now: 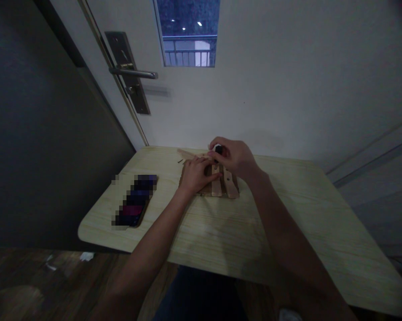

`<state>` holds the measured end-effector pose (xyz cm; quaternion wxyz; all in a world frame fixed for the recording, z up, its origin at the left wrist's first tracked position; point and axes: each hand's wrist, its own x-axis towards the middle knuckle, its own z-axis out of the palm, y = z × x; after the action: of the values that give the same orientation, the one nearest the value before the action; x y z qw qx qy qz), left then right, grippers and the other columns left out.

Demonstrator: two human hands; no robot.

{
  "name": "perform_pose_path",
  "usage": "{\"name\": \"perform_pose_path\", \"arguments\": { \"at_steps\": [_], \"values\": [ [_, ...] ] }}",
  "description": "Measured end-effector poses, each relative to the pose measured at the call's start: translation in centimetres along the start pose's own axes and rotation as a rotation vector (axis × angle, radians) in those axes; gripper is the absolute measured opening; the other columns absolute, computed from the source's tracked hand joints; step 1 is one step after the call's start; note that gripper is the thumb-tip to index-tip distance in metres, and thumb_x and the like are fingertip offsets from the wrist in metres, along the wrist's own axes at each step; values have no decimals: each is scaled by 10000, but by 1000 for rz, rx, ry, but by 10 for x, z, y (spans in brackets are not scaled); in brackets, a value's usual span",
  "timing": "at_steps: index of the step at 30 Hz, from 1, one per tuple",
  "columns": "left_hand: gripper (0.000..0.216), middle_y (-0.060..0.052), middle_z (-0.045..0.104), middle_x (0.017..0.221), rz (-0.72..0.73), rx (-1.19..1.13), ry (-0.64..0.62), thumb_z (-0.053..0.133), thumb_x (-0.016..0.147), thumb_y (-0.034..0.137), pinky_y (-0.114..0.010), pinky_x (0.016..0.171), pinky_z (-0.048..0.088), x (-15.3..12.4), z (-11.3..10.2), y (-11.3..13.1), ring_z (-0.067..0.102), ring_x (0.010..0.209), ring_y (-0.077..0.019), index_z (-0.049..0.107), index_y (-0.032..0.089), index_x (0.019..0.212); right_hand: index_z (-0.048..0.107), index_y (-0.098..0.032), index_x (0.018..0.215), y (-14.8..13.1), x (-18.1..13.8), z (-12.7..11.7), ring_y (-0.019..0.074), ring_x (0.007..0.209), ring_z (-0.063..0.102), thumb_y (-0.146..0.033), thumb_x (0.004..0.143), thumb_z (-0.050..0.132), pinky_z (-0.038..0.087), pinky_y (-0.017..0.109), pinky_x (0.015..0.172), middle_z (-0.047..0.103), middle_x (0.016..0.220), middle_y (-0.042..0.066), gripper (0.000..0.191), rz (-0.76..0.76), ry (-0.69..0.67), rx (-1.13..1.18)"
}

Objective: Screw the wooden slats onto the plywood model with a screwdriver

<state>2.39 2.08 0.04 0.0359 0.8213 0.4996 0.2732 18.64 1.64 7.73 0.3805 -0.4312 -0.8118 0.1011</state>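
Two hands: both at the brown board, toward the far edge of the tabletop.
Left hand: flattened over the board, reaching one strip with the thumb.
Right hand: clenched round a black-ended tool, just above the strips; tip hidden.
Slip risk: perhaps skidding off line if pushed at a tilt, catching the nearby left thumb.
Shift risk: possibly skewing the strips if held too loosely.
Dark bits: thin, maybe screws; easily lost if brushed by the left hand.
Strips: pale, smooth-looking wood, round-holed, flaring nearer the body.
Phone: flat slab, well apart, leftward.
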Motion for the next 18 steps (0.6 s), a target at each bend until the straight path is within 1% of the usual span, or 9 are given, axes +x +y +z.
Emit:
{"name": "perform_pose_path", "arguments": {
  "at_steps": [3, 9, 13, 18],
  "values": [
    [411, -96, 724, 1192, -5, 5, 0, 748, 848, 513, -469, 979, 463, 0, 0, 0, 619, 1167, -320, 733, 231, 1146, 658, -199, 822, 2, 1, -5, 132, 645, 539, -415, 927, 584, 373, 272, 648, 643, 706, -2, 252, -23, -77, 77],
    [406, -76, 733, 1140, 1, -11, 0, 742, 851, 521, -446, 976, 466, 0, 0, 0, 632, 1122, -292, 732, 239, 1143, 655, -185, 866, 5, 0, -14, 129, 630, 539, -380, 979, 470, 375, 265, 631, 632, 691, 5, 291, 8, -85, 98],
    [401, -83, 730, 1125, 1, -12, -7, 737, 855, 525, -458, 954, 477, 0, -1, 0, 629, 1110, -295, 734, 232, 1128, 656, -190, 854, 2, 1, -16, 129, 639, 536, -350, 961, 500, 371, 266, 634, 640, 700, 4, 247, -18, -76, 92],
    [398, -86, 728, 1130, -3, -7, -13, 753, 845, 512, -463, 953, 472, 0, -3, 2, 627, 1121, -309, 733, 222, 1118, 657, -177, 834, 1, 2, -9, 142, 663, 555, -343, 960, 545, 366, 283, 659, 674, 740, 31, 236, -18, -36, 10]
  ]
}}
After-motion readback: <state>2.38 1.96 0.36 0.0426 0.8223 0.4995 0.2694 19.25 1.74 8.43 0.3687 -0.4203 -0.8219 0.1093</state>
